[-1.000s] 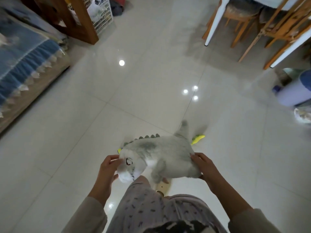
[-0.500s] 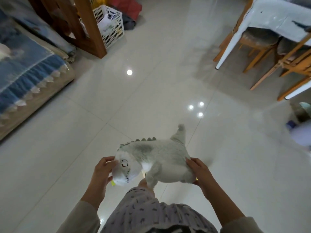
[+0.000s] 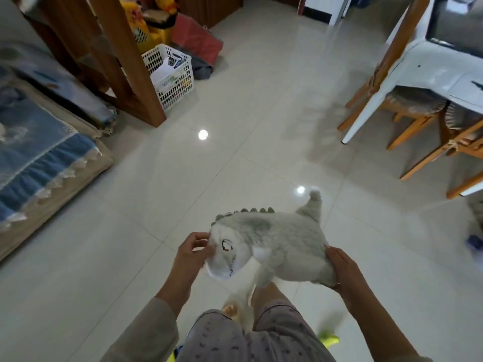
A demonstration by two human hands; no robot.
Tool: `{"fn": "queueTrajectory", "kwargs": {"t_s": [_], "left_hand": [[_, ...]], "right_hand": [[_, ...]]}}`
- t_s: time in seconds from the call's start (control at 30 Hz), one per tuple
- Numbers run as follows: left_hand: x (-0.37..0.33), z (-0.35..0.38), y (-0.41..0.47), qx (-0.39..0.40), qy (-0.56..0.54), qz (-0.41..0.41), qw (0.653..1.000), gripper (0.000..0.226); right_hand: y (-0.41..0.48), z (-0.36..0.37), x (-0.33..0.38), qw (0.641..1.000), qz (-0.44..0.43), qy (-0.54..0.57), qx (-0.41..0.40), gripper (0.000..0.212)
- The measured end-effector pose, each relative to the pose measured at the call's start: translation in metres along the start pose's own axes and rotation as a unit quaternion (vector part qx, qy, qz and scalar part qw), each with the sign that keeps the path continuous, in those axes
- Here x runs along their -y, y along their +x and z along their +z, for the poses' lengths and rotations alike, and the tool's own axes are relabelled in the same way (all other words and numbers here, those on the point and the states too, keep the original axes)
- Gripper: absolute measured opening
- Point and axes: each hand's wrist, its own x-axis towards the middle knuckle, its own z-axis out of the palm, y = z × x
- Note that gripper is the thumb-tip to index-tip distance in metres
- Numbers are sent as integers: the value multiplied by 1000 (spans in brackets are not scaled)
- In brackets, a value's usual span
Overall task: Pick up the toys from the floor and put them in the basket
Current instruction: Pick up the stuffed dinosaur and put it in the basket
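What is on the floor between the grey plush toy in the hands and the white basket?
In the head view, nothing: only bare glossy tile with a lamp reflection lies between the plush toy and the white basket.

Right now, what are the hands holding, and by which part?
Both hold the grey plush dinosaur off the floor: the left hand grips the side of its head, the right hand cups its rear underside, below the tail.
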Motion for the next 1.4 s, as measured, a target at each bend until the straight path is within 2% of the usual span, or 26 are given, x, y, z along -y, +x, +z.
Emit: {"fn": "queueTrajectory", "kwargs": {"t_s": [0.27, 0.43, 0.5, 0.7, 0.93, 1.13, 1.4], "left_hand": [[-58, 38, 110, -31, -28, -32, 999, 19], [-96, 50, 175, -76, -61, -45, 994, 18], [-113, 52, 199, -99, -86, -48, 990, 15], [-152, 46, 253, -168, -159, -35, 972, 16], [-192, 25, 343, -212, -176, -22, 961, 21], [-252, 11, 446, -192, -173, -18, 966, 10], [-369, -8, 565, -67, -165, -16, 984, 13]], "right_hand": [[114, 18, 88, 1000, 22, -15, 13, 17], [189, 42, 159, 995, 43, -67, 56, 14], [217, 54, 190, 992, 41, -88, 83, 20], [284, 103, 272, 979, 22, -145, 141, 33], [359, 170, 337, 972, 12, -163, 171, 29], [432, 220, 403, 974, 45, -163, 150, 28], [515, 267, 518, 987, 1, -123, 100, 26]]}}
